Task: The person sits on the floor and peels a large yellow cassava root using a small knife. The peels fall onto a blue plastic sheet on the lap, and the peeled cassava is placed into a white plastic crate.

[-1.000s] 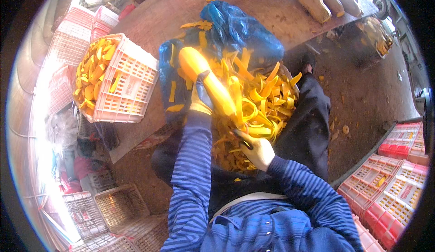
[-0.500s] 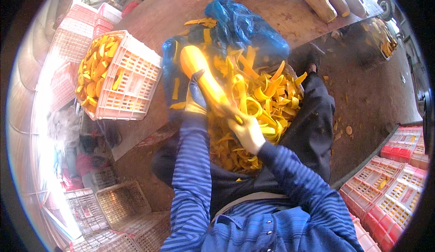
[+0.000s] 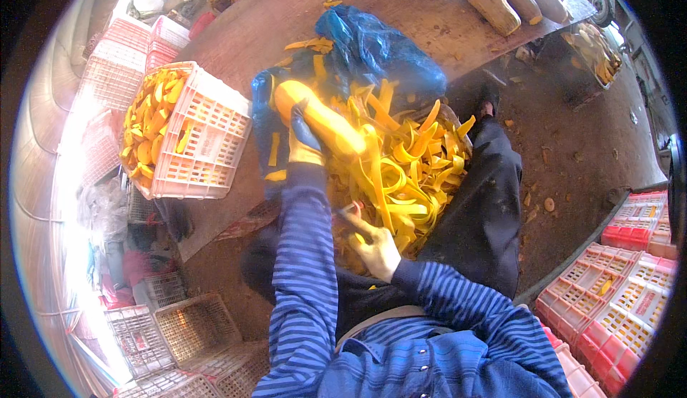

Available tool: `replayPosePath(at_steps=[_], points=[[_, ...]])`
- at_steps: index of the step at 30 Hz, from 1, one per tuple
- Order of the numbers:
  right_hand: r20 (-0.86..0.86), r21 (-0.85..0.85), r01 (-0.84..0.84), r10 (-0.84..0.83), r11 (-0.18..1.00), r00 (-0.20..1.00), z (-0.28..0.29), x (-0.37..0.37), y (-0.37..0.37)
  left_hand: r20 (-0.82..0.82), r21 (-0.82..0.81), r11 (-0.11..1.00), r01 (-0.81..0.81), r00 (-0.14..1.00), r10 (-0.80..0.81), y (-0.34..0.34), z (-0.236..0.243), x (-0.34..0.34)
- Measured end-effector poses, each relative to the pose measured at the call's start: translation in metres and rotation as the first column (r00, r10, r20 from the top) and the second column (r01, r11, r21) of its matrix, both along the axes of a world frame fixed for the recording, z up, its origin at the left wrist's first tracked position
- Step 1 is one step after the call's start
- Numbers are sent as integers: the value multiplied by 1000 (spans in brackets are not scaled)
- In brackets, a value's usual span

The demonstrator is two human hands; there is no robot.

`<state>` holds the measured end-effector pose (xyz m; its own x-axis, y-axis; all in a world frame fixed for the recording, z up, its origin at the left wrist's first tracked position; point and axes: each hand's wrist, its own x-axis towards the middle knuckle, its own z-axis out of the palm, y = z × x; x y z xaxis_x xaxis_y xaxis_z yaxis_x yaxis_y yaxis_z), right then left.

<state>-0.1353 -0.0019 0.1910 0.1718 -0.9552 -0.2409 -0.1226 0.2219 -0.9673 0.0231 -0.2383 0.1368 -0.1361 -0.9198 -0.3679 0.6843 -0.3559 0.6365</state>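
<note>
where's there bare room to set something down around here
The brown board is mostly bare between the blue plastic and tan gourds, and between that plastic and the white crate. Crowded: the peel heap beside the right trouser leg.

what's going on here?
A person's left hand grips a long orange vegetable above a heap of orange strips between their legs. The right hand is below it, apart from the vegetable; blur hides exactly what it holds. A crumpled blue plastic sheet lies just beyond the heap, and a pale crate of orange pieces is off to the left.
</note>
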Motion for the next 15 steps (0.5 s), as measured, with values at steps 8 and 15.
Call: replayPosePath(at_steps=[8, 15], points=[[211, -131, 360, -329, 924, 920, -15, -14, -33, 54, -2, 1000, -24, 998, 24, -9, -8, 3], [124, -408, 380, -362, 830, 924, -15, -14, -9, 147, -80, 986, -145, 977, 156, -12, 2, -20]])
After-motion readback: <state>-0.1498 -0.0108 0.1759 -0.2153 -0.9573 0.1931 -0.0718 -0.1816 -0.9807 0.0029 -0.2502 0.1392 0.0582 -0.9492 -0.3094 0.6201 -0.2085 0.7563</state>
